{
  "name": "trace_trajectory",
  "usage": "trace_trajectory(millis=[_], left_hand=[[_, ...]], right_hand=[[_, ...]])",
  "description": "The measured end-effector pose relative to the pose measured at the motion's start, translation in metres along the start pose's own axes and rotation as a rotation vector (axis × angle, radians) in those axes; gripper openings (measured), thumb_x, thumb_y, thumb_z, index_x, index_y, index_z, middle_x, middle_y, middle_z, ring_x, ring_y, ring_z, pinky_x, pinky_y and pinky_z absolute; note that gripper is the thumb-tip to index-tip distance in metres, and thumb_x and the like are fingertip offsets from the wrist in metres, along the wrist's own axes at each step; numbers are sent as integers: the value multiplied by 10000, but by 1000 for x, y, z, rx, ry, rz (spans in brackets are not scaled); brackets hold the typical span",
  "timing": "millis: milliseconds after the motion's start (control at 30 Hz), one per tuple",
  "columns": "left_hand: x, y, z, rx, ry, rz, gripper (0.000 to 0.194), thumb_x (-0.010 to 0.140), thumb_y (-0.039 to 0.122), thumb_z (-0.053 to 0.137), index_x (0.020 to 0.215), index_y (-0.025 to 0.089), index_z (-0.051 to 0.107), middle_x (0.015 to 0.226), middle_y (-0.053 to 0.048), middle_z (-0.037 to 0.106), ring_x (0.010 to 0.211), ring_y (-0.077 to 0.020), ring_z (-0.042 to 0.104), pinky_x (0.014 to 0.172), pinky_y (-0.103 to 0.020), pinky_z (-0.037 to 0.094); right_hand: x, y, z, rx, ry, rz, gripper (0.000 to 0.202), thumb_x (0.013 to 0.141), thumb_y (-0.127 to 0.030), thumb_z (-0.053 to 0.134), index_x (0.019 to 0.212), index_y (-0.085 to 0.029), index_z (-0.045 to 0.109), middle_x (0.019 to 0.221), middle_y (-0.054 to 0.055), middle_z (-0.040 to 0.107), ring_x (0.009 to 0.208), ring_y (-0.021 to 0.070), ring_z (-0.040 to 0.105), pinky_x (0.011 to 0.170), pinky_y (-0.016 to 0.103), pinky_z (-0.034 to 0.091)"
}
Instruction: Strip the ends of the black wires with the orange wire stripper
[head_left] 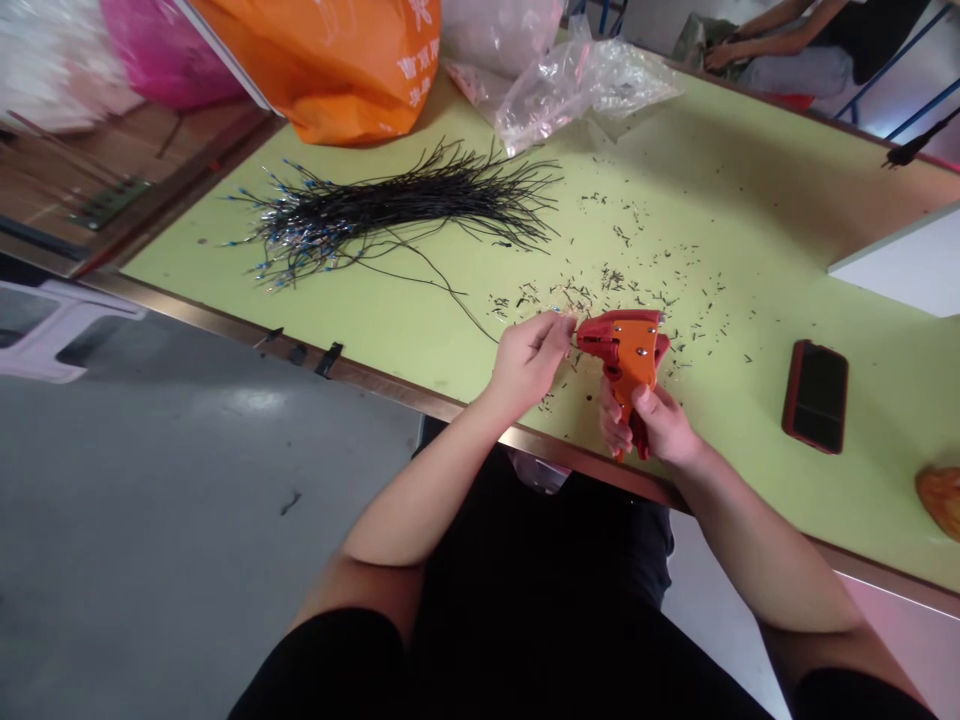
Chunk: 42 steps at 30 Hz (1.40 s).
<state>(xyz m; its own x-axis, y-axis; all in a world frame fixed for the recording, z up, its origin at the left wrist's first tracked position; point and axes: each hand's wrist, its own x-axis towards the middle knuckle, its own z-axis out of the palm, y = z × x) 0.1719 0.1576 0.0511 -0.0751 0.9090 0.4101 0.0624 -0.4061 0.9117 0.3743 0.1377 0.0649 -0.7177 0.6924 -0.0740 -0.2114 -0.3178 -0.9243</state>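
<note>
My right hand (pixel 664 425) is wrapped round the grips of a red and orange wire stripper (pixel 634 345), whose nose points left. Right at that nose, my left hand (pixel 529 360) is closed in a pinch on a thin black wire (pixel 472 315). The wire trails back towards a bundle of black wires (pixel 405 200) with blue and metallic ends on its left side. Whether the wire's tip sits inside the jaws cannot be made out. Small black offcuts (pixel 615 280) lie scattered on the green tabletop (pixel 720 400) around and behind the tool.
A phone (pixel 817 395) lies on the right, with a white board edge (pixel 907 265) behind it. Orange (pixel 352 70) and clear plastic bags (pixel 562 90) stand along the back. A purple stool (pixel 52 325) is at far left. Another person's hands (pixel 724 55) show at the top right.
</note>
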Motion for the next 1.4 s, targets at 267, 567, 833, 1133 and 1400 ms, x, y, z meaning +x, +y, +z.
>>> trace_trajectory(millis=[267, 567, 833, 1133, 1400], left_hand=[[2, 4, 2, -157, -19, 80, 638, 1094, 619, 560, 616, 205, 473, 506, 56, 414, 454, -70, 376, 455, -234, 286], [0, 1, 3, -463, -98, -108, 628, 1031, 705, 624, 659, 222, 471, 486, 79, 349, 384, -60, 279, 394, -230, 215], [-1, 6, 1, -586, -152, -251, 680, 955, 775, 686, 643, 228, 427, 462, 81, 338, 387, -73, 338, 420, -239, 285], [-1, 8, -3, -658, -165, -283, 696, 965, 741, 697, 596, 227, 406, 425, 94, 307, 347, -66, 342, 384, -232, 302], [17, -8, -30, -425, 70, -123, 694, 1026, 757, 597, 596, 233, 447, 413, 92, 319, 338, -61, 306, 385, -252, 285]], right_hand=[[-2, 10, -6, 44, -50, -101, 647, 936, -851, 663, 881, -206, 629, 606, -73, 516, 438, 93, 461, 456, 237, 494], [-4, 25, 4, 128, -71, -138, 613, 931, -806, 719, 851, -208, 611, 601, -83, 479, 444, 91, 393, 448, 233, 444], [-7, 30, 7, 114, -38, -183, 657, 894, -865, 703, 898, -212, 636, 624, -75, 497, 450, 98, 402, 451, 239, 473], [-8, 14, 25, 109, -26, -190, 683, 914, -902, 627, 936, -224, 700, 640, -47, 507, 470, 132, 438, 487, 305, 488], [-16, -47, -16, 38, 582, -441, 485, 929, -754, 744, 795, -293, 678, 633, -56, 269, 523, 167, 273, 508, 312, 430]])
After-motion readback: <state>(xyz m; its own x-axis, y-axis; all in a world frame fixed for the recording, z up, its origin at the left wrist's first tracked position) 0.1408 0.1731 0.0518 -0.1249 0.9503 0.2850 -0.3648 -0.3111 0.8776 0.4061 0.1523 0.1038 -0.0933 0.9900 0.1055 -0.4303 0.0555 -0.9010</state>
